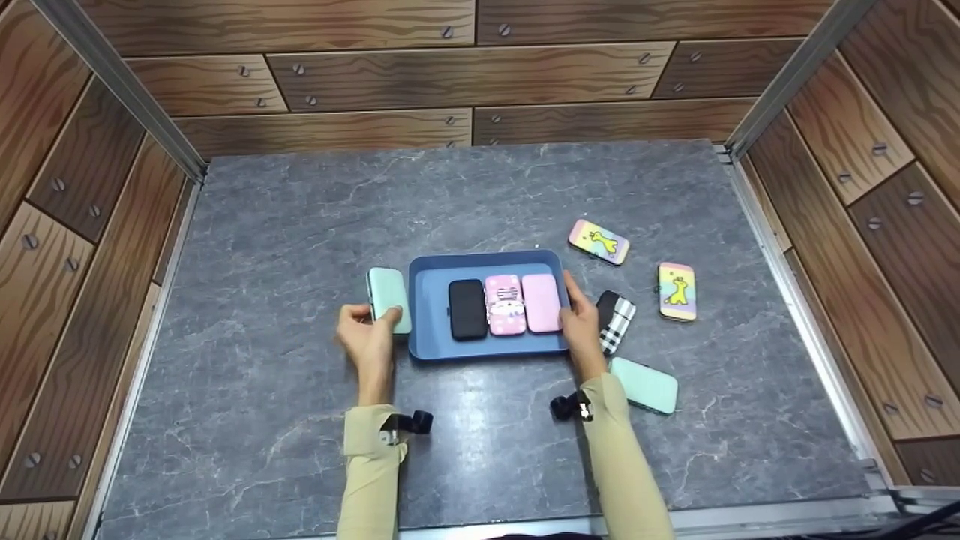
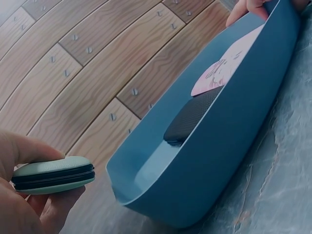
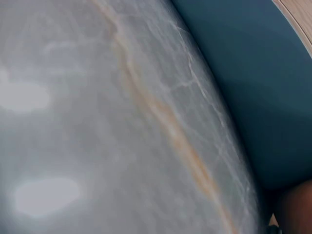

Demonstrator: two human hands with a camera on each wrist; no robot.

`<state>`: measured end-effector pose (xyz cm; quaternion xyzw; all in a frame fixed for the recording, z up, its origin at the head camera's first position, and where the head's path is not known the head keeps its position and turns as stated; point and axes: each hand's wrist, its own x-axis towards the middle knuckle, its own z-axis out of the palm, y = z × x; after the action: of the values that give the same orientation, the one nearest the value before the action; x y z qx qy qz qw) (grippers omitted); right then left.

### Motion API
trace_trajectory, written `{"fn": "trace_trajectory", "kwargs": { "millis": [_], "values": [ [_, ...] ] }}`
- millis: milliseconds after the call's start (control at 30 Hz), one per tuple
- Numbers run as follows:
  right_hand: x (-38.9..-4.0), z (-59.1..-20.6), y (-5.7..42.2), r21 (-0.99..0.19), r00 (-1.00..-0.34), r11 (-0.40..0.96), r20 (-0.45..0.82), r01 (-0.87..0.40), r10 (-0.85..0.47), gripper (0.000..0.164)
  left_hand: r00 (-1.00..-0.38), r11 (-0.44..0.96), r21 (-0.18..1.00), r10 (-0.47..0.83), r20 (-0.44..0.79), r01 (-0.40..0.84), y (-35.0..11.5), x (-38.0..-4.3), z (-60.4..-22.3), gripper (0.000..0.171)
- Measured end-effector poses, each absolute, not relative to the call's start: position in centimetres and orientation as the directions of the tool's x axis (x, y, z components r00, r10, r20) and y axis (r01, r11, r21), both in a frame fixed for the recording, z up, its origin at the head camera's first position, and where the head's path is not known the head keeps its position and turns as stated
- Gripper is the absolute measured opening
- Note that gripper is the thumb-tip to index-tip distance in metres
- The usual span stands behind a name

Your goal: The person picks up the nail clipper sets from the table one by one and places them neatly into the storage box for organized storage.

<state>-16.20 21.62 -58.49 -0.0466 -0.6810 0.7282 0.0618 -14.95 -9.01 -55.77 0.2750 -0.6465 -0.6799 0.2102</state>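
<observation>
Head view: the counter (image 1: pixel 285 225) is dark grey with pale marble veining, and a bright reflection glows near its front. Wood-plank panelling (image 1: pixel 375 79) patterned with slotted screw heads encloses it at the back, left and right; silvery metal posts (image 1: pixel 124 86) stand in the far corners, and a metal rail (image 1: pixel 750 519) borders the near edge. The person's left grip (image 1: pixel 367 330) pinches a mint-green clamshell case (image 1: pixel 388 300) just beside the left end of a blue tray (image 1: pixel 429 315). The right grip (image 1: pixel 581 322) holds the tray's right end. In the tray lie a black case (image 1: pixel 468 309), a pink cartoon-patterned case (image 1: pixel 506 319) and a plain pink case (image 1: pixel 541 302). Right of it, on the counter, lie two giraffe-print cases (image 1: pixel 677 291), a black-and-white checked case (image 1: pixel 617 322) and a second mint-green case (image 1: pixel 645 385).

Left wrist view: thumb above, fingers below, the left grip is narrow on the held case's two shells. Behind, the panelling runs diagonally; veined counter shows at right.

Right wrist view: an orange-brown vein crosses the glossy counter beside the tray's outer wall; the right grip's closure cannot be told here.
</observation>
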Motion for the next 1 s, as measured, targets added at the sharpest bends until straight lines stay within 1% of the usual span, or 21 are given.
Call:
{"fn": "trace_trajectory", "kwargs": {
  "millis": [233,400,667,833,1000],
  "values": [
    [-16.2,-58.5,21.6,-0.998,-0.987,-0.062,0.018,-0.028,0.158,0.069,-0.775,-0.073,0.994,-0.622,-0.111,-0.083,-8.1,-15.0,-55.5,0.036],
    [-16.3,-58.5,21.6,-0.997,-0.987,-0.069,0.006,-0.017,0.160,0.069,-0.789,-0.039,0.995,-0.606,-0.101,-0.097,-7.3,-15.3,-55.4,0.036],
    [-16.3,-58.5,21.7,-0.999,-0.986,-0.052,-0.012,0.004,0.164,0.070,-0.817,0.132,0.980,-0.575,-0.047,-0.149,-6.1,-15.4,-55.6,0.035],
    [-16.8,-59.9,21.9,-0.997,-0.986,-0.078,0.004,-0.018,0.167,0.071,-0.818,0.289,0.943,-0.574,0.033,-0.164,-5.4,-15.3,-55.9,0.033],
    [-17.1,-61.1,22.1,-0.998,-0.982,-0.052,0.012,-0.022,0.189,0.074,-0.822,0.374,0.915,-0.562,0.095,-0.150,-4.7,-15.4,-56.5,0.031]
  ]
}}
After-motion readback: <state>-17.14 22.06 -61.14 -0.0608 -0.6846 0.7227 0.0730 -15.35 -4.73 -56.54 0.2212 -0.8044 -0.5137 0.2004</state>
